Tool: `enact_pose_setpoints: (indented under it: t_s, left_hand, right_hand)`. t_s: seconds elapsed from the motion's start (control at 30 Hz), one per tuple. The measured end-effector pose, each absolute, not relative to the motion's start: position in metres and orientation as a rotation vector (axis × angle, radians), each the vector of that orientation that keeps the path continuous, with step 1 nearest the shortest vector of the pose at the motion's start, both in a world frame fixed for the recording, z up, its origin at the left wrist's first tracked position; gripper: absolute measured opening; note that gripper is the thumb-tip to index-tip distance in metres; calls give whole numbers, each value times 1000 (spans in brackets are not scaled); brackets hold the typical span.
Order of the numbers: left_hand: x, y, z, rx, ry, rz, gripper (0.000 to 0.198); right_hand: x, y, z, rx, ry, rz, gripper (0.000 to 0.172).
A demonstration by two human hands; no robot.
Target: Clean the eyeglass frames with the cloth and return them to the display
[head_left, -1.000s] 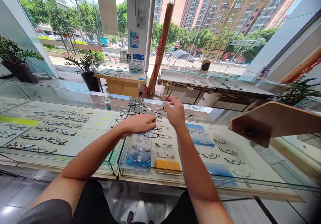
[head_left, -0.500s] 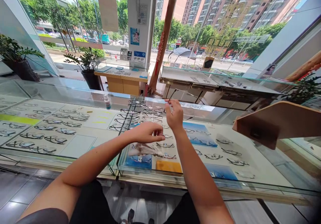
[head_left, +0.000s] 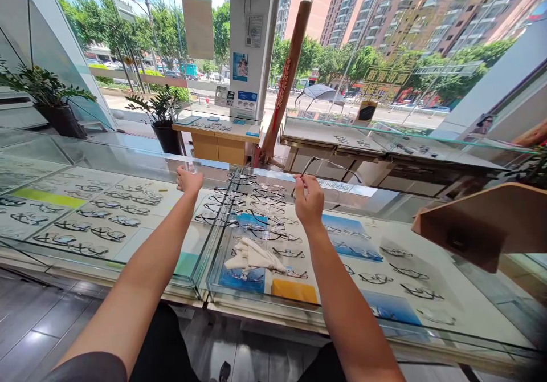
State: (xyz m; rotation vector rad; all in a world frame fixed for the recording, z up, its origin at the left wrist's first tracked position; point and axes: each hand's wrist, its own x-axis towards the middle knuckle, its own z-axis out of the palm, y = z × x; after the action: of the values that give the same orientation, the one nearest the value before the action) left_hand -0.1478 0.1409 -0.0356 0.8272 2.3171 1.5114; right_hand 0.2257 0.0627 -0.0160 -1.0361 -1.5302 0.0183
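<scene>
My right hand [head_left: 309, 200] is closed on a pair of thin dark-framed eyeglasses [head_left: 331, 161], held up over the glass counter with the arms pointing away. At the counter's far side, my left hand [head_left: 190, 182] has its fingers curled around a small spray bottle [head_left: 191, 167]; most of the bottle is hidden behind the hand, with its pale top showing. A crumpled cream cloth [head_left: 252, 256] lies on the glass between my forearms. Several eyeglasses rest in a row on the counter top left of my right hand.
Below the glass top of the display counter [head_left: 256, 305] are rows of eyeglasses, blue cards and a yellow piece [head_left: 294, 292]. A brown wooden object [head_left: 482, 219] stands at the right. Beyond are a slanted wooden post [head_left: 290, 74], potted plants and more showcases.
My left hand has moved from above the cloth, forward and left to the spray bottle. The cloth, blurred before, lies still. My right hand still holds the eyeglasses. The view has shifted slightly.
</scene>
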Motion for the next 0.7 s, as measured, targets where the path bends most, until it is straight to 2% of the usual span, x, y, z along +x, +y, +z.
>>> enact_pose_setpoints:
  t_s: [0.2,0.4,0.47,0.6,0.7]
  left_hand:
    - [-156,142,-45,809,2165,1498,45]
    - [-130,134,-14,979,1737,1722,22]
    - [-113,123,0,1061,1551,1705,30]
    - [-74,89,24,1195,934,1429,79]
    - [-52,65,33,1226,697,1157,89]
  right_hand:
    - [224,62,-16,-1038,-1517,47,39]
    - [221,55,-10,-974,-1504,118,40]
    - [218,52,-8,-933,-1519,168,39]
    - [206,45,-7,-819,-1560,368,39]
    - [195,37,-7,-765,-1585,547,42]
